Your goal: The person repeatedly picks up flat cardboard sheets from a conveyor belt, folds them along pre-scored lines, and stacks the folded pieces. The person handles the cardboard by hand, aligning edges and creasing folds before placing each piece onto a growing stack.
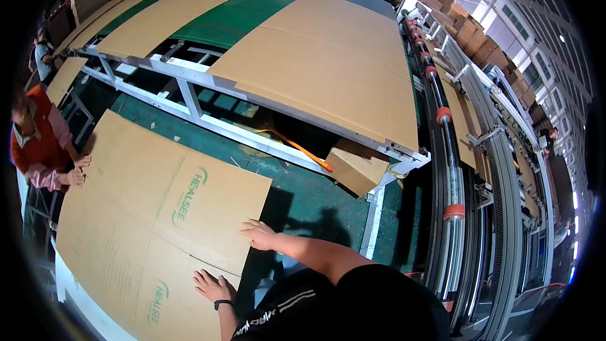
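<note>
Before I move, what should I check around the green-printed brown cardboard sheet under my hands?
1. Bare left hand with black wristband on the green-printed brown cardboard sheet: ok, fingers spread.
2. Bare right hand at the sheet's right edge: ok.
3. Co-worker's hands below pink sleeves away from the sheet: not ok, at its left edge.
4. Sheet apart from the red-ringed steel roller: ok.
5. Support beneath the sheet's middle: cannot tell, hidden.

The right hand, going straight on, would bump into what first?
The right hand would slide over the cardboard sheet and its green print, then probably bump the co-worker's hands; the exact line is unclear.
</note>
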`<action>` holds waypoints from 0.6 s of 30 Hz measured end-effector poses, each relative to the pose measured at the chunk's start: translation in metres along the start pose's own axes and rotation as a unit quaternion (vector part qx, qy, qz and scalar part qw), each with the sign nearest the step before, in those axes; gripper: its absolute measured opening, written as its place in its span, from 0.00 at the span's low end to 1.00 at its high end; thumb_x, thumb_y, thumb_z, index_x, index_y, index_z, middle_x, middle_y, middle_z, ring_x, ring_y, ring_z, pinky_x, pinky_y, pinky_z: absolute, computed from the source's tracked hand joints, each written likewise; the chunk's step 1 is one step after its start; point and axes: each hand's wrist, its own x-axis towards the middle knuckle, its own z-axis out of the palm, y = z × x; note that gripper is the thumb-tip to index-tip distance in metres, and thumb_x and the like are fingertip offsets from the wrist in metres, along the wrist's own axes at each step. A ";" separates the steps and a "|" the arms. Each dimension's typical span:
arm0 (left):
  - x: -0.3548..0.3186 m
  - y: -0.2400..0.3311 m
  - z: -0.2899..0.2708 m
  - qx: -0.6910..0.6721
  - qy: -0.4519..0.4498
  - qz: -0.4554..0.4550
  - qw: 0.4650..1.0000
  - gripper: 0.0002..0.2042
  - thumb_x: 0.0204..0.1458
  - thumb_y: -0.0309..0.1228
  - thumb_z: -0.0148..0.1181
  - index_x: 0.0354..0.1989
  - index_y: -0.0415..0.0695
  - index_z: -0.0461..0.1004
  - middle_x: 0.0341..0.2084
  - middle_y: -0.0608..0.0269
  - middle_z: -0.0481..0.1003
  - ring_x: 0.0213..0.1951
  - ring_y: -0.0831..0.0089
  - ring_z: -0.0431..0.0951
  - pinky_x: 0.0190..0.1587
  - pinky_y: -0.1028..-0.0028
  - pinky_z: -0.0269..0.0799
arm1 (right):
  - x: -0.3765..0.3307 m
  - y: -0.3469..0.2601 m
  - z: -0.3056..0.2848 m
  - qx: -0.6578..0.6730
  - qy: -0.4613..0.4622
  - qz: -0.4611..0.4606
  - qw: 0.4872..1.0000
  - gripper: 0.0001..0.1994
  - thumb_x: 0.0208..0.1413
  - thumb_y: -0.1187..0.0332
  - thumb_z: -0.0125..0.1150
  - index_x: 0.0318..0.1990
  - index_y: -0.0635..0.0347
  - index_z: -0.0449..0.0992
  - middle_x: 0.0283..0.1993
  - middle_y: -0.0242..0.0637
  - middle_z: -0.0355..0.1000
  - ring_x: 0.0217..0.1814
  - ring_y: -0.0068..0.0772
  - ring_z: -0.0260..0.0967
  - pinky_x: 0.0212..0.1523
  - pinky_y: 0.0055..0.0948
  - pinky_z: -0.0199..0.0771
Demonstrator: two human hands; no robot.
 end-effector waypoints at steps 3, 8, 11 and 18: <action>0.021 -0.019 0.013 -0.194 0.055 0.029 0.979 0.28 0.49 0.31 0.57 0.60 0.36 0.61 0.60 0.42 0.61 0.64 0.48 0.58 0.66 0.55 0.47 | -0.036 0.045 -0.032 0.053 0.210 -0.037 0.976 0.28 0.37 0.70 0.63 0.52 0.59 0.71 0.58 0.47 0.64 0.64 0.54 0.57 0.65 0.47 0.56; 0.037 -0.013 0.001 -0.217 0.104 -0.002 0.971 0.28 0.47 0.27 0.57 0.59 0.31 0.61 0.56 0.39 0.65 0.61 0.47 0.62 0.65 0.59 0.54 | -0.095 0.207 -0.161 -0.065 0.599 0.143 0.785 0.23 0.35 0.71 0.64 0.46 0.61 0.71 0.43 0.49 0.68 0.48 0.57 0.64 0.48 0.52 0.65; 0.050 0.007 -0.004 -0.162 0.152 -0.023 0.975 0.30 0.49 0.28 0.57 0.62 0.31 0.58 0.60 0.40 0.61 0.63 0.47 0.58 0.66 0.57 0.51 | -0.152 0.335 -0.235 -0.008 0.584 0.380 0.717 0.22 0.40 0.74 0.59 0.48 0.65 0.70 0.49 0.53 0.69 0.55 0.57 0.63 0.58 0.49 0.60; 0.091 0.082 0.013 0.224 0.257 -0.103 0.935 0.34 0.59 0.50 0.44 0.66 0.36 0.53 0.68 0.49 0.49 0.69 0.57 0.48 0.67 0.53 0.45 | -0.249 0.475 -0.284 -0.087 0.491 0.621 0.605 0.33 0.43 0.61 0.66 0.59 0.64 0.65 0.66 0.53 0.56 0.69 0.56 0.50 0.67 0.46 0.51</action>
